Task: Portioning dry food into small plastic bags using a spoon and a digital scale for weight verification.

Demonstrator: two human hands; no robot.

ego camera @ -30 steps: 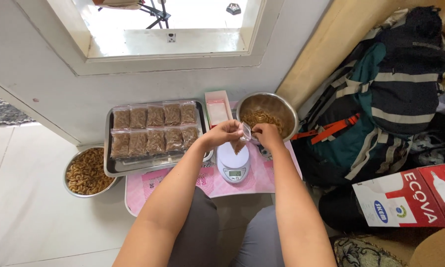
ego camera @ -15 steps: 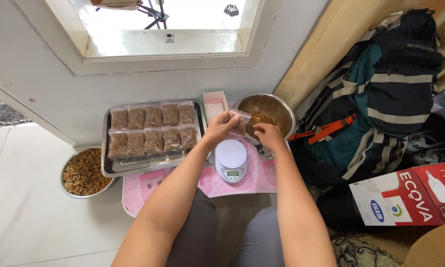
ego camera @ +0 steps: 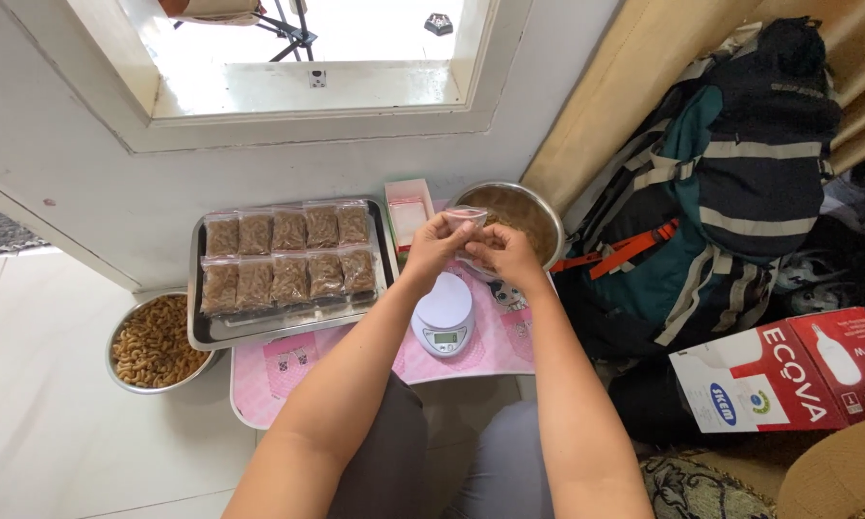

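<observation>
A backpack [ego camera: 730, 183] leans by a red-white carton [ego camera: 788, 370]; a tripod [ego camera: 288, 24] stands outside.

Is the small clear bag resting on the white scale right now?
Apart. The head view shows both hands holding the clear bag up near the steel bowl, the white scale bare below.

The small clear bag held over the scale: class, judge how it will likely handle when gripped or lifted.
The small clear bag probably flops: it is thin film that both hands, left hand and right hand, pinch at its top. It looks light for its size, with little visible inside. The glossy film may be slippery, so a firm pinch seems wise.
</observation>
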